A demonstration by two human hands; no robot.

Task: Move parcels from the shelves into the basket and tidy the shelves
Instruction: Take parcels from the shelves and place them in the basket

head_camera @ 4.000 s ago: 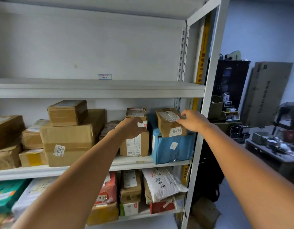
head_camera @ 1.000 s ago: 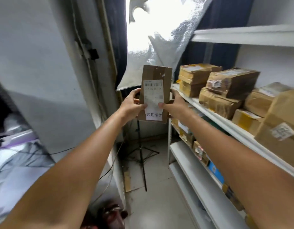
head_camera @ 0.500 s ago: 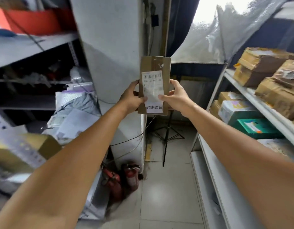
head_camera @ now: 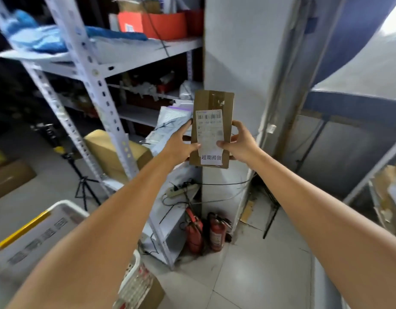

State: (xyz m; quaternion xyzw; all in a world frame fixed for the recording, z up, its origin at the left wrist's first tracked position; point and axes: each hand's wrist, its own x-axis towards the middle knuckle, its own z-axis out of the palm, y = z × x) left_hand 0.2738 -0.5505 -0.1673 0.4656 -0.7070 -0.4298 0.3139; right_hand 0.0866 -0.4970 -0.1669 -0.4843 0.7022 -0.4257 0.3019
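I hold a small brown cardboard parcel [head_camera: 212, 101] upright at arm's length, its white barcode label facing me. My left hand [head_camera: 180, 144] grips its left edge and my right hand [head_camera: 238, 142] grips its right edge. A white plastic basket [head_camera: 130, 275] with slotted walls sits low at the bottom left, partly hidden behind my left forearm. A white parcel with a yellow stripe [head_camera: 36, 233] lies in it. The parcel shelf [head_camera: 371, 166] shows only as a sliver at the right edge.
A white metal rack [head_camera: 90, 70] stands to the left with blue fabric, red boxes and mail bags on it. A grey pillar [head_camera: 244, 52] rises behind the parcel. Two red fire extinguishers [head_camera: 206, 233], a power strip [head_camera: 181, 189] and a tripod [head_camera: 83, 181] stand on the floor.
I took the parcel off the shelf with both hands and turned left with it. The parcel shelf has slid out to the right edge, and the basket has come into view at bottom left.
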